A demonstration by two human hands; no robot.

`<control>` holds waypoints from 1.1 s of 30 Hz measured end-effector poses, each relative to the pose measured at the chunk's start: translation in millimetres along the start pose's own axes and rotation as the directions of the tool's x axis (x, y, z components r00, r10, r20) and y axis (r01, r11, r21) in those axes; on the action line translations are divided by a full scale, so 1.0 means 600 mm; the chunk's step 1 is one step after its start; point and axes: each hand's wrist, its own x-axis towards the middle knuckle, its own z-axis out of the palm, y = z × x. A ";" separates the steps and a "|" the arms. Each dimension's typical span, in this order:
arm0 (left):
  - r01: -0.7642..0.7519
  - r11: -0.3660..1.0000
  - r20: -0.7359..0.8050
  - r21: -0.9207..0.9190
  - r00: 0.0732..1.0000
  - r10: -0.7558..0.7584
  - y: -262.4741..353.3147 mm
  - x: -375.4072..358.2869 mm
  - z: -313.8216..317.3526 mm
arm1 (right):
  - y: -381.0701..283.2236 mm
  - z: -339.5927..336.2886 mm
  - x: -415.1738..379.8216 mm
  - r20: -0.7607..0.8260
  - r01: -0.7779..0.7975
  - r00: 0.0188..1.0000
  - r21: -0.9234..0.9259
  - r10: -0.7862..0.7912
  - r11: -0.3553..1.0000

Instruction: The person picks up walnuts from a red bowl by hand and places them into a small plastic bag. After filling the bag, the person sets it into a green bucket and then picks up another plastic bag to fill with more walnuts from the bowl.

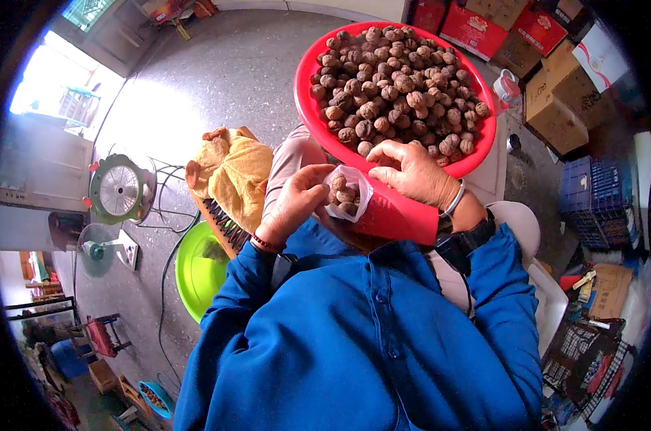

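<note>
My left hand (294, 202) pinches the rim of a small clear plastic bag (366, 192) between thumb and fingers. Inside the bag lie several walnuts (345, 194). To its right, my right hand (420, 174) is curled at the near rim of a red basin (305, 86), its thumb and forefinger close together beside the bag's mouth. Whatever those fingertips hold is hidden. Brown walnuts (404, 82) in their shells are heaped in the basin. Below the right hand, a red surface (404, 215) slopes down toward my lap.
A yellow cloth (239, 179) is draped over something at my left, above a bright green basin (196, 269). Two fans, a round green-rimmed one (118, 188) and a smaller one (99, 250), stand farther left among cables. Cardboard boxes (555, 93) and a blue crate (598, 197) line the right.
</note>
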 end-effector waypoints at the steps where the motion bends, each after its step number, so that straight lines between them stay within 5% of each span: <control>1: -0.002 1.000 -0.003 0.015 1.000 0.002 -0.002 0.001 -0.002 | 0.007 0.000 -0.001 -0.013 0.000 1.000 0.001 0.000 1.000; 3: -0.003 1.000 -0.005 0.030 1.000 0.003 0.000 0.001 -0.003 | 0.012 -0.006 -0.002 -0.026 -0.001 1.000 0.002 0.001 1.000; 7: 0.024 0.999 -0.012 0.022 1.000 -0.023 0.000 0.000 -0.005 | 0.028 -0.035 0.003 -0.216 0.009 0.974 -0.286 -0.074 0.958; 13: -0.061 0.993 -0.044 0.097 0.997 0.065 -0.021 0.009 -0.013 | 0.064 -0.069 0.002 -0.364 -0.193 0.930 -0.586 -0.043 0.787; 17: 0.061 0.997 -0.041 0.051 0.997 -0.059 -0.012 0.004 -0.020 | 0.085 -0.066 -0.001 -0.271 -0.211 0.962 -0.668 0.030 0.714; 20: 0.013 0.995 -0.046 0.097 0.999 -0.008 -0.025 0.009 -0.026 | 0.103 -0.058 -0.002 -0.208 -0.159 0.978 -0.686 0.018 0.710; 23: 0.028 0.996 -0.022 0.082 0.999 -0.026 -0.016 0.005 -0.026 | 0.103 -0.049 0.005 -0.247 -0.252 0.963 -0.671 0.110 0.697; 33: 0.033 0.997 -0.031 0.063 0.999 -0.031 -0.022 0.006 -0.025 | 0.116 -0.036 0.014 -0.307 -0.281 0.950 -0.741 0.064 0.611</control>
